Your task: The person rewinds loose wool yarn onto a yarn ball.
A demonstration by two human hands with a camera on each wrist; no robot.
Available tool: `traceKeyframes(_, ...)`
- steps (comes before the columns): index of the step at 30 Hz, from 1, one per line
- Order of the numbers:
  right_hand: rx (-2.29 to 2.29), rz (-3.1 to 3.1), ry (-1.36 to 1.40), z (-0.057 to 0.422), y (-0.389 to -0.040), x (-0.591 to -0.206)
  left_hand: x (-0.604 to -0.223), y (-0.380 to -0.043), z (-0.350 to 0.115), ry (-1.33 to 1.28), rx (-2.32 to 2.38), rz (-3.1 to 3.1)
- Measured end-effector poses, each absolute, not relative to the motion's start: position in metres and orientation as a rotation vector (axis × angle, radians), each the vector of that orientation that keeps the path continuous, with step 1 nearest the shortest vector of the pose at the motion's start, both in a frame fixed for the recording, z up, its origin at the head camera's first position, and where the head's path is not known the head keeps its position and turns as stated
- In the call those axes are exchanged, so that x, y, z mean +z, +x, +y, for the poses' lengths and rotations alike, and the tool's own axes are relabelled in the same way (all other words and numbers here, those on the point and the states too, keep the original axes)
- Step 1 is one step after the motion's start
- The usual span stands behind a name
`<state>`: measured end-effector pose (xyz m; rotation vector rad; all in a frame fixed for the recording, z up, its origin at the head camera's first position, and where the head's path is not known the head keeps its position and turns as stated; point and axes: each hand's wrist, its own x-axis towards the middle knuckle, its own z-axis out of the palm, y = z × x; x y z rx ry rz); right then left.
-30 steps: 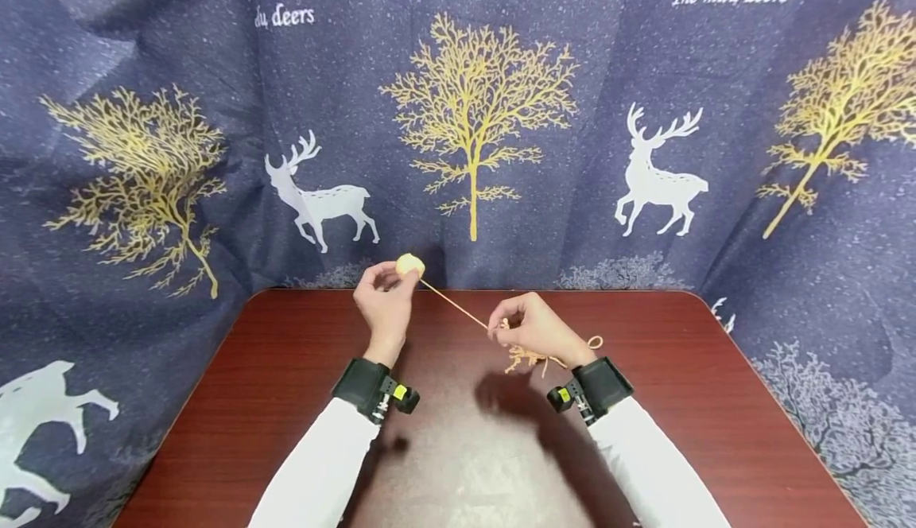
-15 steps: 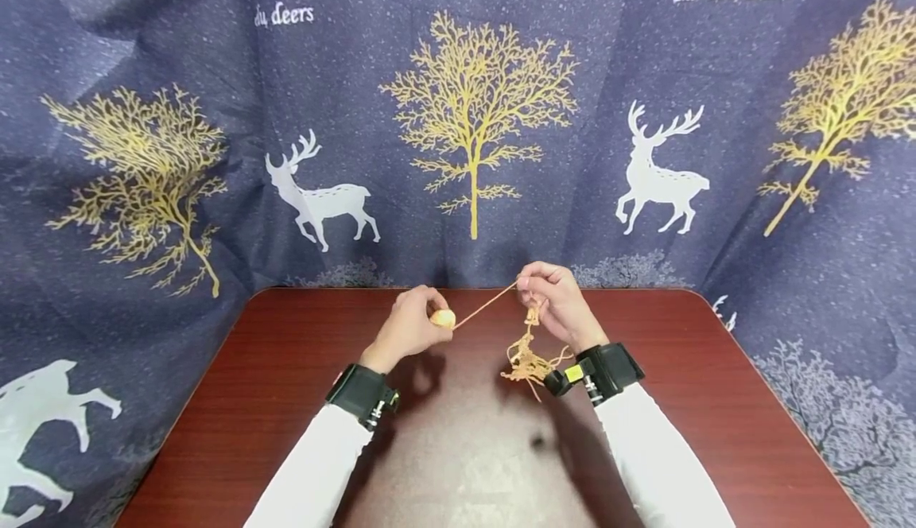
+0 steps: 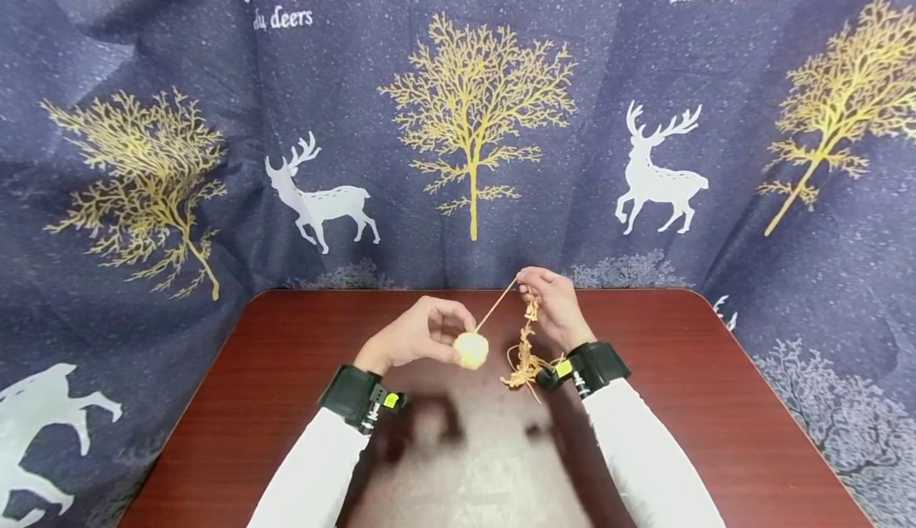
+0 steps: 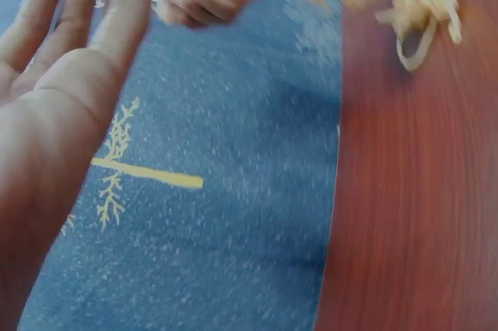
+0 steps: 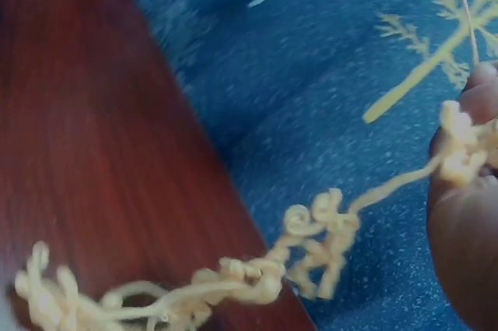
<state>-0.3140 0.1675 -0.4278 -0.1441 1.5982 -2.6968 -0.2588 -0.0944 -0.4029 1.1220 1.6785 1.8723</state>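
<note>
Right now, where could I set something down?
Bare reddish wood-grained table lies outside each white sleeve and between them. Crowded: far middle, where the left hand holds a round yellow yarn ball, the right hand tangled orange yarn.

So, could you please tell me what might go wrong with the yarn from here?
The tangled yarn below the right hand is loopy and bunched, so it could knot if pulled. The left hand appears to grip the yarn ball mainly from one side, so the ball might slip and unwind. The strand between the hands runs straight, so a sharp tug might pull it free.
</note>
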Motion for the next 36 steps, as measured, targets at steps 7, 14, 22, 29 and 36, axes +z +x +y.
traceKeyframes(7,-2.178,2.263,-0.36,0.162,-0.305,-0.444,-0.397,-0.263,-0.085,0.998,2.532,1.317)
traceKeyframes(14,-1.784,2.366,-0.728,0.159,-0.282,-0.442,-0.394,-0.275,-0.079,0.275,3.114,1.285)
traceKeyframes(22,-1.672,2.344,-0.964,0.168,-0.274,-0.426,-0.417,-0.286,-0.086,-0.261,2.951,2.346)
traceKeyframes(29,-2.075,1.911,-0.905,0.186,-0.279,-0.416,-0.436,-0.283,-0.098,0.083,1.946,3.201)
traceKeyframes(36,-2.575,1.261,-0.654,0.195,-0.29,-0.408,-0.429,-0.275,-0.1,0.551,1.262,3.027)
